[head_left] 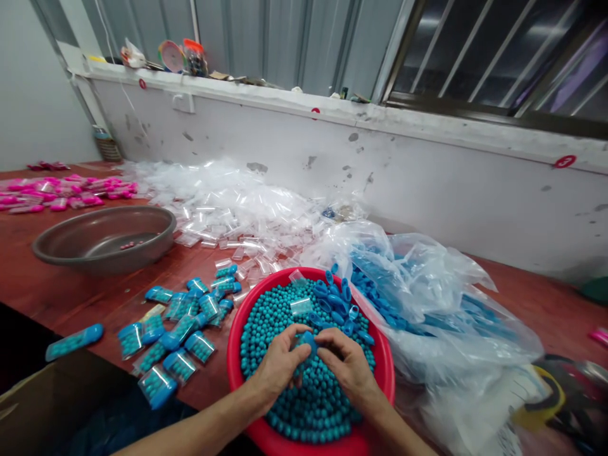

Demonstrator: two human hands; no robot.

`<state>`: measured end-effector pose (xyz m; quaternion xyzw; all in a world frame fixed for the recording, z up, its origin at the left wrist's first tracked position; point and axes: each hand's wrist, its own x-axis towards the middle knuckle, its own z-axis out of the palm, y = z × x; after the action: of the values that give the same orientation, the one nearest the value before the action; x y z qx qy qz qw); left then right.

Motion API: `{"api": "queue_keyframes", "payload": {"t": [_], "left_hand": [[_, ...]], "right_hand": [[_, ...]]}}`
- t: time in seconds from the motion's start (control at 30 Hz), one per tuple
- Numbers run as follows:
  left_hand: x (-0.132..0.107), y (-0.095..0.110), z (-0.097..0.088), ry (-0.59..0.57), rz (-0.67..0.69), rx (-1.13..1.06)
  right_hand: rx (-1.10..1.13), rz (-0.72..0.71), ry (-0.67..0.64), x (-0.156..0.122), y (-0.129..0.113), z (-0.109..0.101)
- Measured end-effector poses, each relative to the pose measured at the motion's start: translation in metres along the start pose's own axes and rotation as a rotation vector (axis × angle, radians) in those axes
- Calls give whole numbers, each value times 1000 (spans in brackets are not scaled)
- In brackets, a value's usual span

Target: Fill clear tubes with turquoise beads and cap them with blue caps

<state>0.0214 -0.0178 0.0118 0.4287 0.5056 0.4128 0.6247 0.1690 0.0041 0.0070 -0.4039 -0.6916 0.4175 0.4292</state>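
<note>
A small clear case (308, 342) with a blue end is held over a red tub (234, 354), between the two hands. By the left hand (279, 360) it is clasped, with the thumb laid along the near side and the fingers closed around it. The blue end is met by the fingertips of the right hand (350, 362); whether the right grip is pinched tight on it or merely rested against it cannot be told.

The tub is filled with teal beads (268, 310), on which loose blue caps (336, 305) are heaped toward the far right side. An uncapped clear case (301, 307) is also seen lying on the beads, just beyond the left hand. On the red surface (209, 396), left of the tub, bead-filled cases with blue ends (183, 330) are scattered, some overlapped. Another such filled case (75, 342) is seen farther left, at the surface's edge; whether it is supported there cannot be told.

Beyond the tub, a broad pile of clear cases (237, 196) is spread toward the wall. To the right, more blue pieces are contained in a clear plastic bag (418, 266). At the left, a few pink beads are held in a grey basin (52, 246), and pink-ended cases (61, 191) are piled behind it.
</note>
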Motion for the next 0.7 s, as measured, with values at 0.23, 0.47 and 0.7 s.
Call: {"api": "queue_keyframes", "payload": {"t": [0.23,0.47,0.7], "left_hand": [[-2,6,-3,-91,6,21],[-3,2,2,9,11,54],[-3,1,-2,88,31,23]], "right_hand": [[249,386,169,13,0,3],[-45,66,60,6,-14,8],[-243,94,-228,-10,-13,19]]}}
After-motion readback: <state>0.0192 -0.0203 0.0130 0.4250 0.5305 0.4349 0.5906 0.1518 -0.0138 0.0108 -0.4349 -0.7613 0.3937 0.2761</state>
